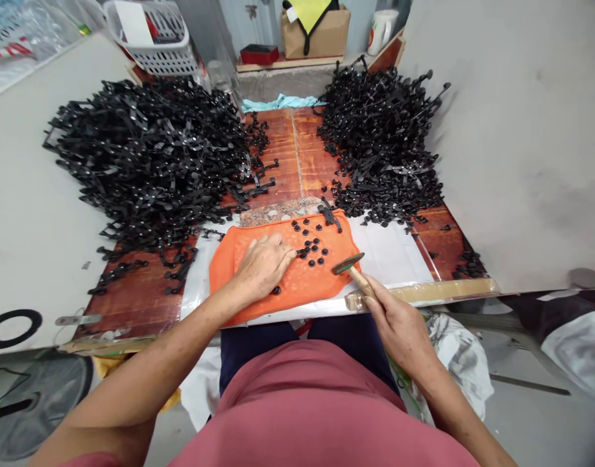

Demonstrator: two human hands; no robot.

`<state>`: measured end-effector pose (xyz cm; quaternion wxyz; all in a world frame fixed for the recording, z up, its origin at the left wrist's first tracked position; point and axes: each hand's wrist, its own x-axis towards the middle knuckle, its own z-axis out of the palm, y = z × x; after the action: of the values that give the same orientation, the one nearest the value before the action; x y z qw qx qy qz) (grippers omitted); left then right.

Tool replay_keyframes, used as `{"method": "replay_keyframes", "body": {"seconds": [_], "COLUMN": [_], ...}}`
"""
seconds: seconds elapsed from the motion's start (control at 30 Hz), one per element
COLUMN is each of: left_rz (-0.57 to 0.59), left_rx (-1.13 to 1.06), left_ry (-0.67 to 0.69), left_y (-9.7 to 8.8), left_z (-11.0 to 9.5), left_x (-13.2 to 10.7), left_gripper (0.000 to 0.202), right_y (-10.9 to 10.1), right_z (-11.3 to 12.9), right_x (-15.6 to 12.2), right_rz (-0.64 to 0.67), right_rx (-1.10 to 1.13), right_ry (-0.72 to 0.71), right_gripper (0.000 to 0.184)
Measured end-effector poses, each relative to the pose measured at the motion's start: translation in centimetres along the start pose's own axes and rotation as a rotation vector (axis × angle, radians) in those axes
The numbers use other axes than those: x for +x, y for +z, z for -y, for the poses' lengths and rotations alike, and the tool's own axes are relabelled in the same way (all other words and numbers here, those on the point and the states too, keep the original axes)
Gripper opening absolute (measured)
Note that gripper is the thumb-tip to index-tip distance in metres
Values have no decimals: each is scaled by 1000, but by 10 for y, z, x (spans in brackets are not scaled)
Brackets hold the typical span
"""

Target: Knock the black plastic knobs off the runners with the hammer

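Note:
An orange cloth (248, 285) lies flat in front of me on the work surface. My left hand (263, 266) rests on it, its fingers pinching the end of a small black plastic part (301, 253). Several small round black pieces (312, 263) are spread over the cloth just right of those fingertips. My right hand (397, 324) is wrapped round the wooden handle of a hammer (348, 263). The hammer's head is over the right edge of the cloth, beside the round pieces. A few black strip parts (330, 217) lie at the cloth's top right corner.
Large heaps of black plastic parts stand at left (156, 149) and right (382, 130) on the reddish wooden table (282, 139). At the back are a white basket (163, 58), a cardboard box (316, 39) and a mug (381, 32). A speckled stone slab (263, 213) borders the cloth.

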<state>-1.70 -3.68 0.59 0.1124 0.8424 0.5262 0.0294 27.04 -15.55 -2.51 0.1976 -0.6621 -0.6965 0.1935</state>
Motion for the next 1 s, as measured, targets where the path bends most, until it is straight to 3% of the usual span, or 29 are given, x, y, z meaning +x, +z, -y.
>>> {"method": "replay_keyframes", "body": {"seconds": [0.27, 0.43, 0.57, 0.73, 0.9, 1.0], "left_rz": [-40, -81, -64, -59, -50, -23], "left_rx": [89, 176, 175, 154, 161, 138], "left_ry": [-15, -9, -34, -54, -56, -48], "left_y": [1, -4, -4, -3, 2, 1], "left_z": [-6, -12, -15, -12, -13, -10], "left_x": [-1, -1, -1, -2, -2, -1], "left_gripper": [42, 43, 42, 41, 43, 44], "right_y": [-14, -31, -26, -14, -14, -14], "right_z": [4, 31, 50, 56, 59, 62], "right_x": [8, 35, 50, 55, 54, 57], "right_rz": [-54, -120, -129, -6, -10, 85], "right_rx": [-96, -167, -194, -297, -362, -446], "right_ry": [-78, -226, -284, -294, -274, -278], "right_gripper": [47, 47, 49, 51, 54, 52]}}
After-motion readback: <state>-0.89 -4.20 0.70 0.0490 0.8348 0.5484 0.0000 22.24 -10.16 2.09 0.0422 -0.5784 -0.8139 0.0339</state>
